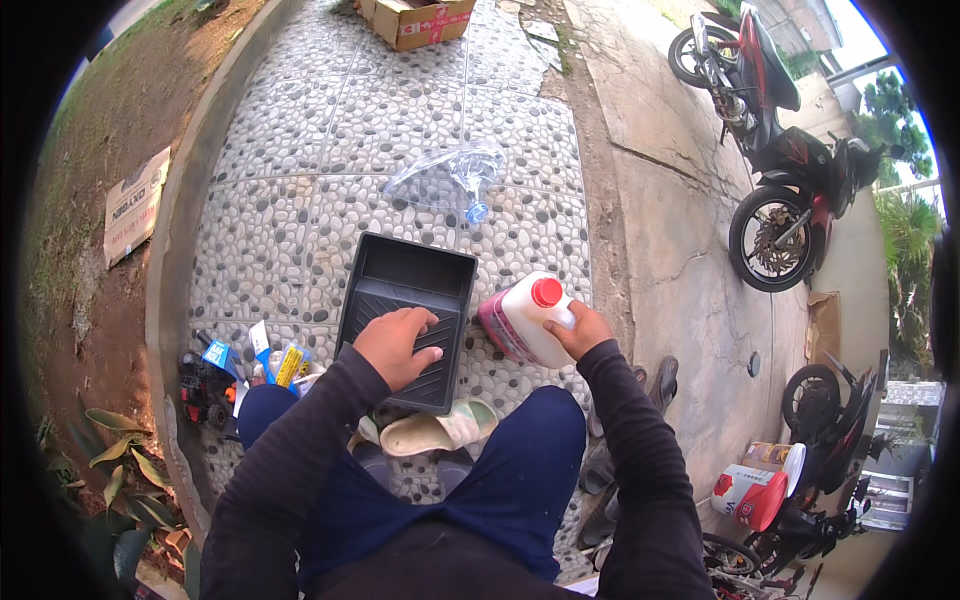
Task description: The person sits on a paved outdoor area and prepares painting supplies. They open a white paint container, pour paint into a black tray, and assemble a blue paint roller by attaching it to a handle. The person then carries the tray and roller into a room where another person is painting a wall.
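Note:
A black paint tray (365,310) with a ribbed slope lies on the pebble-patterned tiles in front of me. Over its ribbed part is my left hand (398,345), thumb spread from the fingers and nothing held; whether it touches the tray I cannot tell. To the right of the tray, my right hand (580,330) grips the handle of a white plastic jug (528,322). The jug has a red cap and a pink-and-white label, and leans to the left with the cap on. Part of its handle is hidden by my fingers.
A crumpled clear plastic bag (450,172) lies beyond the tray. At left sit a blue-handled scraper (262,348) and other small items. A cardboard box (418,24) stands far ahead. Motorcycles (785,190), buckets (750,497) and shoes (663,383) are at right; a slipper (440,428) is near my feet.

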`<action>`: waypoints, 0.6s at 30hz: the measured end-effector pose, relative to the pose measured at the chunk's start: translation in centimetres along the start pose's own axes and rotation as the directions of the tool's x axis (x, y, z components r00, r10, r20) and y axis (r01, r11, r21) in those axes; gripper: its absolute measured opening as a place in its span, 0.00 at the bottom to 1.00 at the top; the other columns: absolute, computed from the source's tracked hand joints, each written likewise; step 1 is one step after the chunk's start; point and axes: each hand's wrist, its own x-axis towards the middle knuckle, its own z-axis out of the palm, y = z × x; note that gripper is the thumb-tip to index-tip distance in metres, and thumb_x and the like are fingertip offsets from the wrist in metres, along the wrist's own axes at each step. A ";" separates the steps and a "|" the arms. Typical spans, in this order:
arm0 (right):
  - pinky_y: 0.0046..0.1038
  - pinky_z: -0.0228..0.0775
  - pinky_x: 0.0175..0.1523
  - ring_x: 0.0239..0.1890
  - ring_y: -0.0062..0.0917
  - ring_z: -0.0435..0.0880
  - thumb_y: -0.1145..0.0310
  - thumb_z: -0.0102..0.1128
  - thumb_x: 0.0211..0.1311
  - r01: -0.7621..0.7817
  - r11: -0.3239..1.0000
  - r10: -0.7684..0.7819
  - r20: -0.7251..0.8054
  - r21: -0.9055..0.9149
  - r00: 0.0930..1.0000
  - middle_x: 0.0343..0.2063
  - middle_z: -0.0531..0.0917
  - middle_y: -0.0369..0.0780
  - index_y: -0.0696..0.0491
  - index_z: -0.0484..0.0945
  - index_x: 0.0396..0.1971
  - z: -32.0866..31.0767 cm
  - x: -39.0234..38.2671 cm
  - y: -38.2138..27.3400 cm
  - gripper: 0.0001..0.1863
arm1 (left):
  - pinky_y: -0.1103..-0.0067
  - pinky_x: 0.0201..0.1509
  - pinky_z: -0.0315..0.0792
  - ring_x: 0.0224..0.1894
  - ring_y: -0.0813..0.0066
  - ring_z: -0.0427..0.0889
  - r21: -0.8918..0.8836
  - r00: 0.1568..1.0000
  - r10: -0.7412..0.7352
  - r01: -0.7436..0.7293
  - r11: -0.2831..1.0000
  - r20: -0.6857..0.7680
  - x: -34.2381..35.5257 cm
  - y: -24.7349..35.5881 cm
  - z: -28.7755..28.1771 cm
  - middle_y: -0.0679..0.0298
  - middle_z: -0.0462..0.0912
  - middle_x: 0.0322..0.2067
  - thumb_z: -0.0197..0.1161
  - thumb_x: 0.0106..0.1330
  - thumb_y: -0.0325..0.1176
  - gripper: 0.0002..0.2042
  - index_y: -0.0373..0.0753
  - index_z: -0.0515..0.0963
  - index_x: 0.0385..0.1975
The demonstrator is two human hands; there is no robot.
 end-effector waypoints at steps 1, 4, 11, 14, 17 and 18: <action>0.38 0.76 0.48 0.40 0.42 0.87 0.50 0.71 0.55 0.021 1.000 -0.021 -0.005 -0.007 1.000 0.36 0.87 0.49 0.54 0.82 0.43 -0.2 0.6 -0.2 0.24 | 0.67 0.55 0.75 0.49 0.57 0.82 -0.028 1.000 -0.008 0.008 1.000 -0.002 0.5 -0.4 0.2 0.53 0.82 0.44 0.69 0.63 0.38 0.21 0.34 0.75 0.51; 0.35 0.77 0.47 0.39 0.37 0.87 0.52 0.73 0.55 0.006 0.999 -0.004 0.036 -0.052 0.999 0.35 0.87 0.47 0.55 0.82 0.44 -1.4 2.1 0.7 0.24 | 0.66 0.54 0.75 0.49 0.54 0.82 -0.048 0.996 -0.069 0.071 0.996 0.047 1.6 -1.8 1.8 0.53 0.83 0.45 0.68 0.63 0.40 0.22 0.35 0.75 0.52; 0.37 0.75 0.48 0.41 0.39 0.86 0.49 0.72 0.55 -0.130 0.988 0.123 -0.086 -0.086 0.989 0.36 0.87 0.47 0.53 0.82 0.42 -4.6 6.1 5.8 0.24 | 0.69 0.54 0.76 0.49 0.61 0.82 -0.102 0.986 -0.095 0.109 0.989 0.137 2.8 -1.9 0.2 0.54 0.82 0.45 0.69 0.64 0.40 0.23 0.34 0.74 0.54; 0.37 0.75 0.49 0.42 0.39 0.86 0.51 0.71 0.56 -0.151 0.988 0.147 -0.081 -0.040 0.986 0.37 0.87 0.46 0.52 0.82 0.43 -4.6 6.6 6.1 0.22 | 0.69 0.53 0.76 0.49 0.62 0.82 -0.164 0.990 -0.116 0.128 0.978 0.081 2.6 -1.8 -0.8 0.54 0.83 0.45 0.69 0.65 0.41 0.24 0.34 0.73 0.55; 0.36 0.75 0.50 0.43 0.38 0.86 0.50 0.70 0.57 -0.176 0.984 0.175 -0.055 -0.023 0.983 0.37 0.87 0.46 0.53 0.81 0.43 -5.1 6.4 6.8 0.23 | 0.69 0.53 0.76 0.48 0.62 0.82 -0.179 0.985 -0.108 0.130 0.975 0.132 2.4 -2.9 -0.5 0.53 0.82 0.46 0.69 0.65 0.40 0.24 0.34 0.73 0.56; 0.35 0.76 0.46 0.39 0.36 0.86 0.53 0.70 0.58 -0.166 0.986 0.164 -0.066 -0.019 0.984 0.35 0.86 0.45 0.55 0.81 0.42 -5.0 6.1 6.8 0.22 | 0.68 0.53 0.76 0.49 0.60 0.83 -0.168 0.984 -0.112 0.135 0.976 0.142 2.3 -2.9 -0.4 0.52 0.82 0.45 0.69 0.64 0.41 0.25 0.34 0.73 0.55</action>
